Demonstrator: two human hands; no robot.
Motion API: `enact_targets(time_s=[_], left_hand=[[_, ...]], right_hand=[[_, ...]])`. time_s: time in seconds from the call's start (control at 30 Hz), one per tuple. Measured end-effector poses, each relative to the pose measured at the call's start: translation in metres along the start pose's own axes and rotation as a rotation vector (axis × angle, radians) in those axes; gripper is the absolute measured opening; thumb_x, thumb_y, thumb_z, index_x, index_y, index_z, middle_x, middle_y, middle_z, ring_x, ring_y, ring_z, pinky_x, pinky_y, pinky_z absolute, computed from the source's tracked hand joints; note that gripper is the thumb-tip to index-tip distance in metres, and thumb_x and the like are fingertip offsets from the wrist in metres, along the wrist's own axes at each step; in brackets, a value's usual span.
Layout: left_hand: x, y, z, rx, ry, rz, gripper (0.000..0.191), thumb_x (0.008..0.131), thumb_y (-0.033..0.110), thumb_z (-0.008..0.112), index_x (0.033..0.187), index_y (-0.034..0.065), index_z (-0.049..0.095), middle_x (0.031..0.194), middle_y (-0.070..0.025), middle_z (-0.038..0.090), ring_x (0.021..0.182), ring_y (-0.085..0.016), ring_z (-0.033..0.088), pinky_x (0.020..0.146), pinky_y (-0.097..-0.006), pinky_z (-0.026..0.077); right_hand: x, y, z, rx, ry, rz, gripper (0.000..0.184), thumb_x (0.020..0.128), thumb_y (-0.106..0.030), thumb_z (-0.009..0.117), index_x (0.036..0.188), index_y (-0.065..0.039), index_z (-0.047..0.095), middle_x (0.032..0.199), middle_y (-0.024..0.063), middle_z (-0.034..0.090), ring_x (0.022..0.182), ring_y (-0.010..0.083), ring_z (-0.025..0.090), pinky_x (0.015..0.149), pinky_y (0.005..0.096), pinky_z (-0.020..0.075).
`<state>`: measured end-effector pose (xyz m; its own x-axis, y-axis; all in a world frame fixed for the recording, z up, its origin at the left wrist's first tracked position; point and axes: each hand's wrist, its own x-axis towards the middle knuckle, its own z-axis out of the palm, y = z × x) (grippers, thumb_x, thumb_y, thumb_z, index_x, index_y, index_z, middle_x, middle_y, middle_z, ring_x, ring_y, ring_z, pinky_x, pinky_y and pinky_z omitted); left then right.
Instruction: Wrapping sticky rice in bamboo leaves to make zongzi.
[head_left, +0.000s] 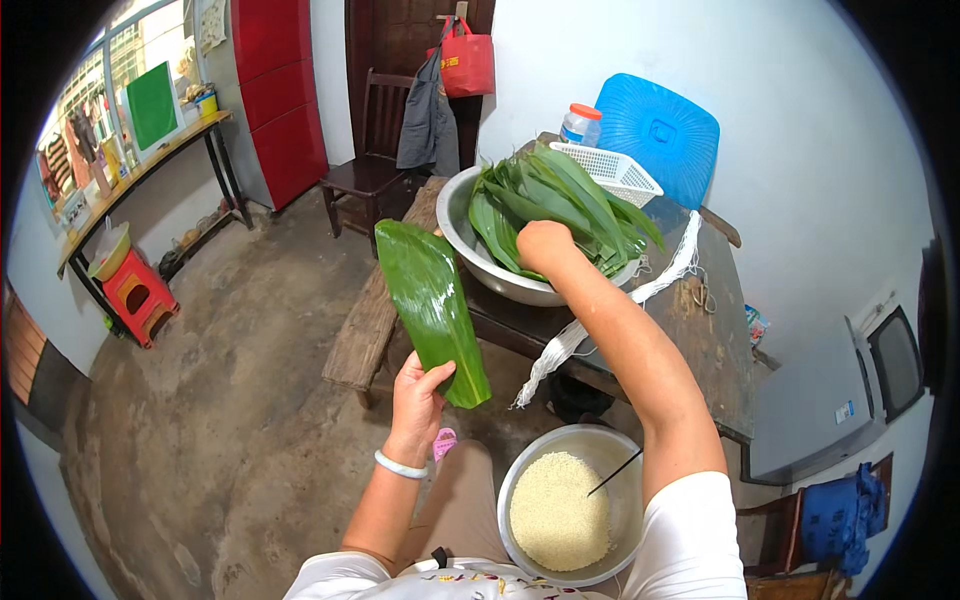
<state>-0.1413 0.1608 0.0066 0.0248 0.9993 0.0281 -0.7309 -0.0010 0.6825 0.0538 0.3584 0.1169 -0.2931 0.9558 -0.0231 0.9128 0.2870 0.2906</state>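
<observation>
My left hand (420, 394) grips the lower end of a broad, wet green leaf (431, 307), its thumb lying across the front. The leaf stands upright and may be more than one layer. My right hand (544, 247) reaches into a large metal basin (480, 259) on the table, touching a heap of long green leaves (562, 195). Its fingers are hidden, so I cannot see what they hold. By my lap, a second metal basin (630, 517) contains pale rice-like grains (559, 510), with a thin dark stick (616, 471) poking out of them.
A bundle of white string (559, 352) trails over the wooden table (686, 352) and hangs off its edge. Scissors (703, 294) lie beyond it. Behind the leaves are a white plastic basket (615, 172), a lidded jar (581, 125) and a blue plastic lid (660, 135). A wooden bench (367, 330) runs alongside.
</observation>
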Motion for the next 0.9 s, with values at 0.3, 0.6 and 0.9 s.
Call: enact_targets(time_s=[0.3,0.6,0.9], left_hand=[[-0.003,-0.002,0.002,0.002,0.022,-0.009,0.025,0.086,-0.004,0.063,0.11,0.0027,0.062,0.107,-0.0059,0.068,0.097,-0.015,0.065,0.089,-0.0311,0.051],[-0.003,-0.001,-0.003,-0.011,0.023,-0.016,0.029,0.086,-0.005,0.062,0.113,0.0025,0.061,0.109,-0.0066,0.068,0.1,-0.016,0.064,0.091,-0.0318,0.05],[-0.002,-0.005,0.001,-0.025,0.009,-0.037,0.026,0.086,-0.004,0.063,0.111,0.0032,0.062,0.107,-0.0057,0.068,0.097,-0.015,0.064,0.089,-0.0309,0.051]], right_hand=[[0.009,0.002,-0.003,0.115,-0.322,0.093,0.066,0.082,-0.058,0.067,0.122,-0.006,0.066,0.129,0.0118,0.062,0.116,0.0312,0.061,0.096,0.0441,0.0489],[0.005,0.02,-0.003,0.114,-0.144,-0.005,0.025,0.076,-0.009,0.06,0.095,0.0,0.074,0.104,0.0225,0.069,0.097,0.0361,0.067,0.085,0.043,0.0525],[0.004,0.06,-0.008,1.121,0.231,0.131,0.031,0.071,-0.032,0.085,0.073,-0.006,0.068,0.07,0.0052,0.067,0.067,0.0157,0.062,0.064,0.0337,0.0474]])
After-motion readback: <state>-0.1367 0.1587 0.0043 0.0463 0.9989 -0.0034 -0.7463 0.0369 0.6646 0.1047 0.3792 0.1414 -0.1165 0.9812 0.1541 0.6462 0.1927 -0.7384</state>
